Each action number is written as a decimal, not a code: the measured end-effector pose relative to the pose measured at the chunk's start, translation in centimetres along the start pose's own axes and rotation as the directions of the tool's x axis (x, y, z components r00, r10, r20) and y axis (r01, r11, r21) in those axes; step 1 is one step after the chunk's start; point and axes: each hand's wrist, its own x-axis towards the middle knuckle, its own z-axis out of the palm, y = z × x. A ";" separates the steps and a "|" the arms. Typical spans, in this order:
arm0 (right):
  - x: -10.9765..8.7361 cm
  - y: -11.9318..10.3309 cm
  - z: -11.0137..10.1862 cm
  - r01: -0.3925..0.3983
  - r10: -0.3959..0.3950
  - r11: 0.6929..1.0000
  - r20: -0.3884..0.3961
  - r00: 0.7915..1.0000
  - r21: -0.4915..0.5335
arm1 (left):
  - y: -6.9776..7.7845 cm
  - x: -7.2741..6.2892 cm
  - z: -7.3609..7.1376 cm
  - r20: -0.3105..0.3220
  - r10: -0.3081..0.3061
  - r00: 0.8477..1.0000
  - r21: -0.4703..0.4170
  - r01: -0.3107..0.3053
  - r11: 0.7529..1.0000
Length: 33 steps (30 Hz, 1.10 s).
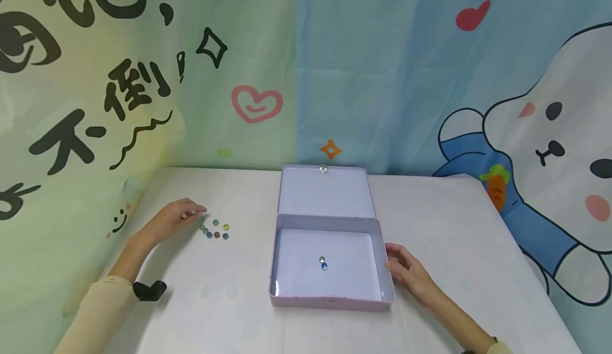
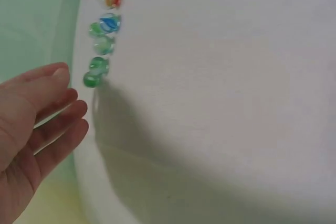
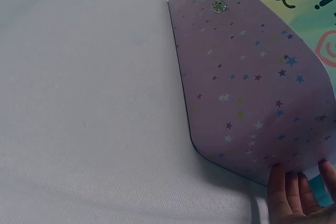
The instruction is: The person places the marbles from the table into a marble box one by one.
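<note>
My left hand (image 1: 174, 218) hovers at the left end of a small group of glass marbles (image 1: 217, 235), nothing in its grasp. In the left wrist view its fingers are loosely bent, just short of a green marble (image 2: 92, 80). Several marbles, green, blue, yellow and reddish, lie scattered on the white cloth. A lilac metal box (image 1: 330, 305) stands in the middle with its lid (image 1: 325, 192) swung back. Inside it sit a greenish marble (image 1: 322, 259) and a blue marble (image 1: 324, 266). Against the box's outer right wall, my right hand (image 1: 411, 274) rests its fingertips.
White cloth (image 1: 229, 301) covers the table around the box and marbles. A printed curtain (image 1: 363, 77) hangs behind the table's far edge and along the left. Small stars decorate the box's outer wall (image 3: 247, 93), which carries a metal clasp (image 3: 219, 7).
</note>
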 end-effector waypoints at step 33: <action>0.0 0.0 0.0 -0.008 0.007 1.000 -0.017 1.000 -0.013 | -0.6 0.4 0.7 0.113 -0.093 0.989 0.059 0.087 0.994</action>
